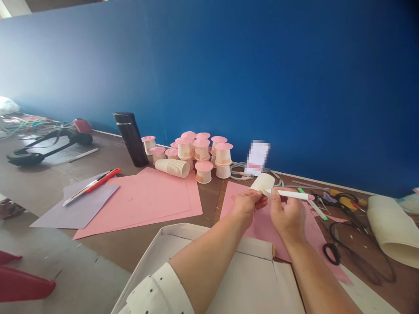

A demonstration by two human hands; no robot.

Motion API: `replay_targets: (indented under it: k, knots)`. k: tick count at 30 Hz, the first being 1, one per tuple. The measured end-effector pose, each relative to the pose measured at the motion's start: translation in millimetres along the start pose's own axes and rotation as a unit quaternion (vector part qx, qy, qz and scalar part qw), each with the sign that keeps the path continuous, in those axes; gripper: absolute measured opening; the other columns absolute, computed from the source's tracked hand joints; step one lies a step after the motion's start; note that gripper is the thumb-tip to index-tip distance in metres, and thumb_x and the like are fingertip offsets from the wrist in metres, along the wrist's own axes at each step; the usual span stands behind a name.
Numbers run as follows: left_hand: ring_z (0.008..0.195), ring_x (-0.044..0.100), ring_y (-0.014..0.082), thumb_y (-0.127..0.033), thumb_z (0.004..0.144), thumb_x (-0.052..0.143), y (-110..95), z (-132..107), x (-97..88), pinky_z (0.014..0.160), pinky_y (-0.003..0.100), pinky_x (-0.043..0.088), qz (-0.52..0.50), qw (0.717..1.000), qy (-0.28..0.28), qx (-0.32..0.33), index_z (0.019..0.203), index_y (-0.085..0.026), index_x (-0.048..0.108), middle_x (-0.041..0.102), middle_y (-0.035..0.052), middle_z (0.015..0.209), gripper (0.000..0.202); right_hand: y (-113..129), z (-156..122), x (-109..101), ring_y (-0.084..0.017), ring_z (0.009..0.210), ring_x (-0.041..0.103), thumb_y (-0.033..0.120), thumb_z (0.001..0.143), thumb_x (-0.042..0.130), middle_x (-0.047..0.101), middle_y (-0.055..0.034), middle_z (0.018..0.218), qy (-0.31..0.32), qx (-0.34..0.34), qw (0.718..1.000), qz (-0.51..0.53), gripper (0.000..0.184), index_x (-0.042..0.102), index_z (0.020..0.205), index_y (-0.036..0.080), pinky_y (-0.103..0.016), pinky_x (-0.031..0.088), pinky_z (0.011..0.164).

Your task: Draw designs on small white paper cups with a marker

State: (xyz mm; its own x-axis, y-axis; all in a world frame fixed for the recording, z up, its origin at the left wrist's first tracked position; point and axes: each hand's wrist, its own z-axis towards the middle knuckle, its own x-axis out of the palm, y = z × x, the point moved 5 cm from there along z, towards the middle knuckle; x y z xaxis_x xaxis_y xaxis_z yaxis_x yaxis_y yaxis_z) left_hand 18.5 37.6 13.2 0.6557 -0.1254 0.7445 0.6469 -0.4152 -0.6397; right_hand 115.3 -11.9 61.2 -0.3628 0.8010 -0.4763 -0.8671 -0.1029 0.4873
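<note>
Left hand (247, 207) pinched on a white paper cup (263, 182), cup tipped on its side above a pink sheet (234, 196) right of centre; right hand (290, 216) clamped round a white marker (293, 194) with pink end, tip pointed at the cup, can't tell if touching; hands close together, just beside each other; to the left, a group of pink-topped cups (203, 172) by the blue wall (209, 74), some stacked; nested paper cups (170, 167) lying on their side in front of them; black bottle (132, 141) upright just left; red utility knife (93, 186) on purple paper (93, 209), which overlaps larger pink sheets (140, 207); right side: green-and-white pen (317, 208), black cable (358, 259), larger nested cups (389, 222) on their side; white carton (170, 244) under the forearms.
</note>
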Motion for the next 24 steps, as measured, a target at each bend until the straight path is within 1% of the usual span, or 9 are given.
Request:
replay_targets:
  k: [2, 6, 11, 13, 18, 22, 24]
  knots:
    - [0.065, 0.058, 0.0115, -0.018, 0.07, 0.069, -0.1, -0.1, 0.2, 0.082, 0.032, 0.047, 0.0, 1.0, 0.001, 0.0, 0.066, -0.009, 0.06, 0.059, 0.006, 0.067, 0.013, 0.6, -0.2, 1.3, -0.021, 0.068, 0.059, 0.04, 0.083, 0.048, 0.064, -0.0093, 0.074, 0.008, -0.003, 1.0, -0.002, 0.028, 0.061, 0.086, 0.016, -0.031, 0.043, 0.064]
    - [0.065, 0.058, 0.0119, -0.019, 0.07, 0.069, 0.6, 1.0, -0.7, 0.082, 0.032, 0.047, 0.007, 1.0, 0.002, 0.0, 0.066, -0.009, 0.06, 0.058, 0.0059, 0.067, 0.014, -1.9, -0.4, 1.8, -0.021, 0.068, 0.059, 0.04, 0.083, 0.048, 0.065, -0.0103, 0.075, -0.001, 0.006, 1.0, -0.019, 0.028, 0.062, 0.085, 0.016, -0.031, 0.042, 0.064]
    - [0.065, 0.058, 0.0121, -0.02, 0.068, 0.07, 3.6, 7.3, -6.6, 0.084, 0.034, 0.046, 0.015, 1.0, -0.005, 0.015, 0.065, -0.009, 0.059, 0.058, 0.0062, 0.069, 0.015, -5.0, -0.7, 6.6, -0.021, 0.066, 0.06, 0.043, 0.083, 0.047, 0.066, -0.0104, 0.074, 0.034, 0.007, 0.999, -0.04, 0.032, 0.064, 0.086, 0.016, -0.03, 0.041, 0.06]
    - [0.066, 0.058, 0.0123, -0.02, 0.068, 0.069, 4.6, 9.7, -8.8, 0.084, 0.035, 0.046, 0.029, 0.999, -0.007, 0.021, 0.066, -0.009, 0.06, 0.058, 0.0062, 0.069, 0.015, -5.7, -0.8, 6.7, -0.021, 0.066, 0.06, 0.044, 0.082, 0.048, 0.066, -0.0104, 0.073, 0.036, 0.015, 0.998, -0.039, 0.033, 0.064, 0.085, 0.016, -0.03, 0.04, 0.059]
    - [0.065, 0.057, 0.0124, -0.024, 0.064, 0.073, 4.3, 9.5, -8.8, 0.084, 0.036, 0.047, 0.07, 0.997, -0.009, 0.031, 0.065, -0.009, 0.062, 0.058, 0.006, 0.069, 0.019, -7.1, -0.3, 1.1, -0.021, 0.066, 0.06, 0.051, 0.079, 0.052, 0.066, -0.0103, 0.073, 0.005, 0.059, 0.998, -0.027, 0.038, 0.063, 0.085, 0.015, -0.031, 0.041, 0.062]
    - [0.066, 0.058, 0.0126, -0.025, 0.064, 0.074, 3.5, 6.5, -4.6, 0.084, 0.036, 0.047, 0.055, 0.998, 0.002, 0.024, 0.066, -0.009, 0.062, 0.059, 0.0067, 0.069, 0.021, -7.5, 0.7, -4.3, -0.022, 0.067, 0.06, 0.056, 0.077, 0.054, 0.066, -0.0101, 0.072, -0.021, 0.099, 0.995, -0.02, 0.042, 0.064, 0.082, 0.015, -0.031, 0.041, 0.062]
    - [0.066, 0.058, 0.0125, -0.024, 0.065, 0.073, 2.8, 5.5, -3.3, 0.085, 0.036, 0.047, 0.034, 0.999, 0.007, 0.022, 0.066, -0.009, 0.061, 0.058, 0.0065, 0.068, 0.02, -6.4, 1.1, -5.4, -0.022, 0.067, 0.06, 0.056, 0.076, 0.055, 0.065, -0.009, 0.07, -0.024, 0.104, 0.994, -0.019, 0.042, 0.064, 0.079, 0.016, -0.03, 0.041, 0.062]
